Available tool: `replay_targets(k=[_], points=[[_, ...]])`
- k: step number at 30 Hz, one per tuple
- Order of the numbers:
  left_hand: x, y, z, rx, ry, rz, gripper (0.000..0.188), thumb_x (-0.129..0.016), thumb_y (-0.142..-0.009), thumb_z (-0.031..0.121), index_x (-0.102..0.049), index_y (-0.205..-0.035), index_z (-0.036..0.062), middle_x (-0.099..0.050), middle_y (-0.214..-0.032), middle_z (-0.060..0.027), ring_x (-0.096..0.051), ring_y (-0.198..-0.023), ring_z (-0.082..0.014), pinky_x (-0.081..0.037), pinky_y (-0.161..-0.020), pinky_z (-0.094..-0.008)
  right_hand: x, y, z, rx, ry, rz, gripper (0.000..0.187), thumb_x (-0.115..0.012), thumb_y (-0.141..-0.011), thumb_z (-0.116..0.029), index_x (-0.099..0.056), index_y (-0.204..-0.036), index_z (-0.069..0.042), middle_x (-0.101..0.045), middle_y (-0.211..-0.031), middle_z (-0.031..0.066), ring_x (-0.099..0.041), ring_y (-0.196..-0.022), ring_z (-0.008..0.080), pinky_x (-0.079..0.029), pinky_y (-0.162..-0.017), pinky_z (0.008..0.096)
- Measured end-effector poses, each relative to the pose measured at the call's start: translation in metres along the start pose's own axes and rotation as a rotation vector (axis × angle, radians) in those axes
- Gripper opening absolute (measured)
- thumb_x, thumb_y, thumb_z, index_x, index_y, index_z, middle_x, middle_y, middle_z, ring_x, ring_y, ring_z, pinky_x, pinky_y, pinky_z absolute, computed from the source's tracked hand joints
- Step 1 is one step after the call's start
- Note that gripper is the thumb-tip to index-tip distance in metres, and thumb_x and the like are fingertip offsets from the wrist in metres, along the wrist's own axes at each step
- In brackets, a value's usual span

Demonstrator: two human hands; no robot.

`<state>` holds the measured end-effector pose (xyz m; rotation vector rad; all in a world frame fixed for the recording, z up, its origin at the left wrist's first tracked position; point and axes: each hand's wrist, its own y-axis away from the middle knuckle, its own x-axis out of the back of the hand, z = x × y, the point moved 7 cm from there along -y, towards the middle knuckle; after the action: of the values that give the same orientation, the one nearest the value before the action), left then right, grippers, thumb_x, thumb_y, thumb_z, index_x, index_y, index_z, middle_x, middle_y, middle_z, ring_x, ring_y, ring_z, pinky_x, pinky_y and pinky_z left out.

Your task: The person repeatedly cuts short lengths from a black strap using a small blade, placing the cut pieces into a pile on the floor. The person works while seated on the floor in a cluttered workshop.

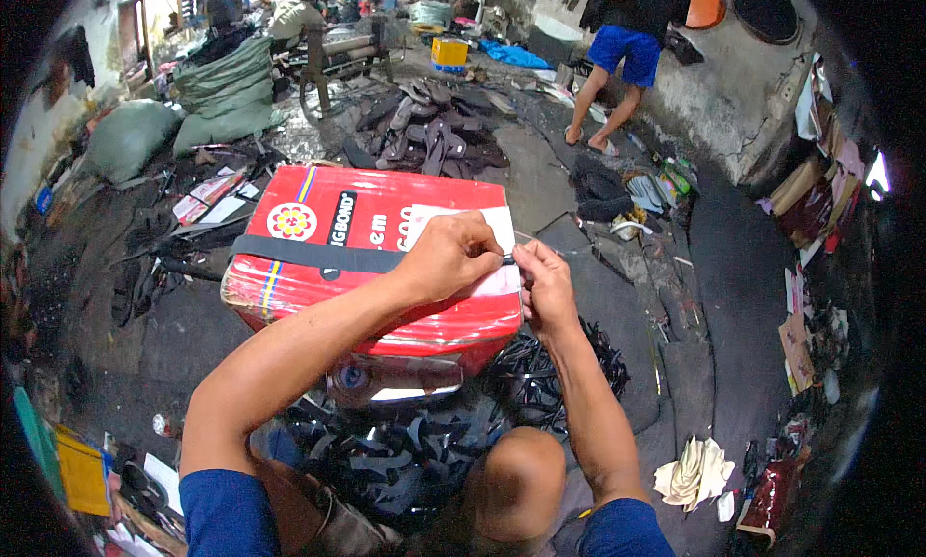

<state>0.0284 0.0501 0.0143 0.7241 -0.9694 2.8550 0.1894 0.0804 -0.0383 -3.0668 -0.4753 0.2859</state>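
A red box (386, 311) with a printed top stands in front of my knees. Across its top lies a long dark grey strip (323, 255), running from the left edge into my left hand (449, 256). The left fingers are closed in a pinch on the strip near the box's right side. My right hand (548, 282) is closed too, its thumb and fingertips pinching the strip's small black end just beside the left thumb. The inner right fingers are partly hidden. A white sheet (502, 224) lies on the box top, partly beneath my left hand.
Black strips (405, 465) are heaped on the floor between my legs, with a dark tangle (603, 359) beside the box. Shoe-like pieces (429, 128) are piled beyond it. Green sacks (135, 140) stand far left. A person in blue shorts (625, 54) stands far right. Crumpled cloth (694, 473) lies near right.
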Motion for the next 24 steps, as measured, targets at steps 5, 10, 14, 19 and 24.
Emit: replay_targets(k=[5,10,14,19,24], points=[[-0.006,-0.009,0.006,-0.044,0.057,0.024,0.009,-0.077,-0.082,0.007,-0.074,-0.085,-0.0014,-0.069,-0.08,-0.0097,-0.067,-0.071,-0.0175,-0.052,-0.065,-0.0317,-0.004,0.012,0.021,-0.271,-0.461,-0.014,0.022,-0.062,-0.103,-0.025,-0.053,-0.086,-0.015,-0.048,-0.069,-0.0043,-0.038,-0.045,0.0043,-0.027,-0.037,0.0206],[-0.001,-0.014,0.008,-0.045,0.047,0.064,0.008,-0.075,-0.081,0.007,-0.074,-0.082,-0.0009,-0.069,-0.077,-0.0103,-0.067,-0.07,-0.0176,-0.053,-0.065,-0.0329,0.011,-0.006,-0.002,-0.294,-0.16,-0.033,0.058,-0.053,-0.096,-0.07,-0.062,-0.081,-0.014,-0.061,-0.07,-0.0007,-0.055,-0.051,0.0107,-0.043,-0.042,0.0269],[-0.006,-0.018,0.008,-0.041,0.025,0.047,0.009,-0.074,-0.081,0.008,-0.074,-0.081,-0.0008,-0.07,-0.077,-0.0105,-0.067,-0.07,-0.0174,-0.053,-0.066,-0.0337,0.001,-0.042,-0.062,0.193,0.791,0.181,0.053,-0.052,-0.102,-0.053,-0.064,-0.083,-0.005,-0.069,-0.078,0.014,-0.067,-0.069,0.0291,-0.051,-0.057,0.0414],[-0.002,-0.016,0.004,0.008,0.048,0.012,0.009,-0.074,-0.08,0.008,-0.075,-0.083,-0.0011,-0.071,-0.078,-0.0099,-0.067,-0.07,-0.0172,-0.053,-0.067,-0.0333,-0.011,-0.049,-0.054,0.401,1.075,0.161,0.039,-0.051,-0.103,-0.027,-0.062,-0.086,0.007,-0.066,-0.09,0.0336,-0.063,-0.088,0.0539,-0.049,-0.076,0.0554],[-0.001,-0.014,0.003,0.016,0.067,0.013,0.01,-0.075,-0.081,0.008,-0.075,-0.083,-0.0015,-0.071,-0.079,-0.0095,-0.067,-0.071,-0.0161,-0.053,-0.065,-0.0318,0.032,-0.048,0.034,0.355,0.737,0.276,0.039,-0.055,-0.102,-0.028,-0.061,-0.085,0.007,-0.063,-0.081,0.0307,-0.063,-0.076,0.0467,-0.047,-0.07,0.0512]])
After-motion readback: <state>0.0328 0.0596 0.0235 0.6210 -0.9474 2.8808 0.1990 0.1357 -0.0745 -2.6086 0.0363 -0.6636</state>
